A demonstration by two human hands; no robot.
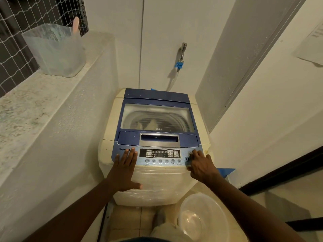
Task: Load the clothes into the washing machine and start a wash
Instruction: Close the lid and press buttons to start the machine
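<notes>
Nearest the washing machine, our left hand lies flat and spread on its front edge, gripping nothing; our right hand curls empty over the start button. Beyond, clothes sit under the shut lid. Only starting seems left. Walls crowd both sides.

Single head view, looking forward-down, close over washing machine top.

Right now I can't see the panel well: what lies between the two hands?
In the head view, the dark display and a row of round buttons lie between the left hand and right hand.
</notes>
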